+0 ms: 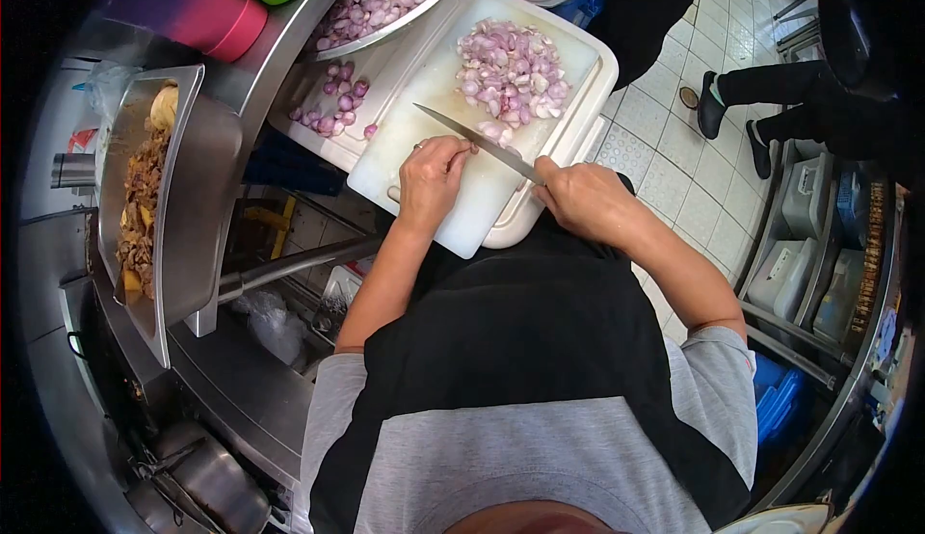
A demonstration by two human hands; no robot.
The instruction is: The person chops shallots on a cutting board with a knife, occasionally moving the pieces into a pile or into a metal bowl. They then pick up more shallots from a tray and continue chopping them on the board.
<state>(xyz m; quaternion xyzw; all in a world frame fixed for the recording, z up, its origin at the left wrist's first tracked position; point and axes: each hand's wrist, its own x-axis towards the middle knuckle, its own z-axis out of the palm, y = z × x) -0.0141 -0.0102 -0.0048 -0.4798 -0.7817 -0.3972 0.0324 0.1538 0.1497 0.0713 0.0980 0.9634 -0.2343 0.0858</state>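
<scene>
Knife [477, 139] is pointing diagonally to upper left; right hand [583, 199] is gripping its handle, left hand [434, 179] is curling fingers onto board [434, 81].

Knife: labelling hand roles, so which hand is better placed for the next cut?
Right: the right hand grips the knife; the left hand rests on the cutting board beside the blade.
</scene>
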